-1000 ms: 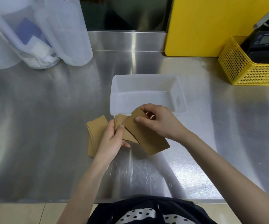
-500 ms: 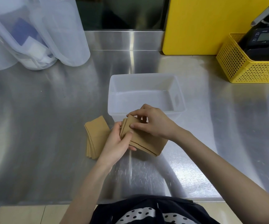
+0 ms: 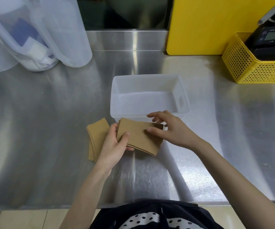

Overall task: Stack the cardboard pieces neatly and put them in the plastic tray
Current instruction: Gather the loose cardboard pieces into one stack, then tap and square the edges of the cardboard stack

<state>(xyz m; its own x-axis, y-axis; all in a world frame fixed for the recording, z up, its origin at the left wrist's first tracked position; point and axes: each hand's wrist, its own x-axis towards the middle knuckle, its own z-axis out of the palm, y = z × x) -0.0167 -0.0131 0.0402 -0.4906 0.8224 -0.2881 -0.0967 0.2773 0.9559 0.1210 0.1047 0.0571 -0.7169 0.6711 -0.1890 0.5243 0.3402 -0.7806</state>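
No readable writing or brand anywhere; the display on the black device in the yellow perforated basket is too small to make out.

Left hand grips a small stack of brown cardboard pieces at its left end, thumb on top, fingers curled underneath. The pieces are plain kraft-coloured, flat, roughly rectangular with a slightly curved edge, dark line showing along the near edge where layers meet. Stack is held just above the steel counter, right in front of the near wall of the plastic tray, not inside it.

Right hand is loosely open, fingers spread; thumb tip presses on the top sheet near the right end, index finger reaches over the far edge, other fingers hang off the far right corner.

A second pile of the same cardboard lies on the counter just left of the left hand, fanned a bit, partly hidden by the wrist.

Tray is translucent white, rectangular, holds nothing visible. Translucent plastic jugs stand far left; a yellow board leans at the back.
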